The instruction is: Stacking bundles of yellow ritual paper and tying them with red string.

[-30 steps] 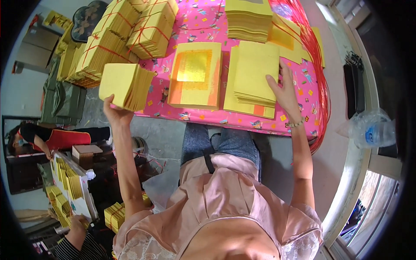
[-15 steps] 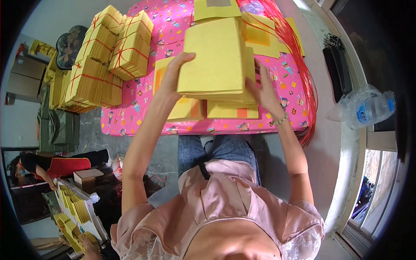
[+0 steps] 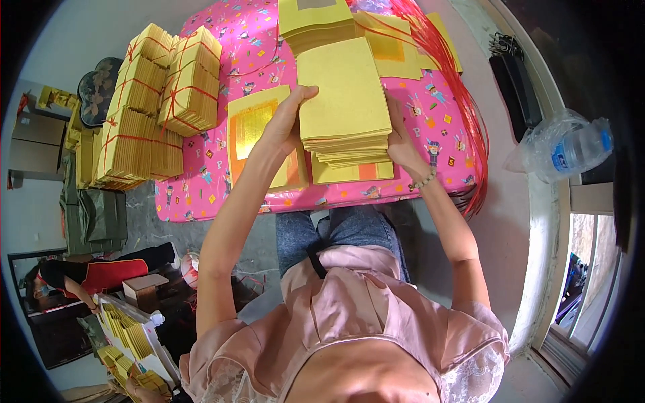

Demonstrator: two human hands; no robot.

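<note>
Between my two hands is a thick stack of yellow paper (image 3: 344,91), its uneven layers showing at the near edge. My left hand (image 3: 285,124) grips its left side, thumb on the top sheet. Round the right side curls my right hand (image 3: 401,138), its fingers partly hidden by the stack. Under and beside it lie yellow paper sheets with a gold and orange square (image 3: 256,124) and another yellow pile with an orange edge (image 3: 353,172). A taller yellow paper stack (image 3: 317,30) stands just beyond. All rest on a pink patterned cloth (image 3: 208,201).
Yellow bundles tied with red string (image 3: 134,127) stand at the left. Long red strings (image 3: 463,114) hang over the table's right edge. A plastic-wrapped bottle (image 3: 571,154) lies on the sill. At lower left, a person in black and red (image 3: 107,275) handles a tray of yellow paper (image 3: 131,332).
The stack has shifted slightly right relative to the piles and turned, showing its layered near edge. Both hands stay on it. More of the gold-square sheets at left shows.
</note>
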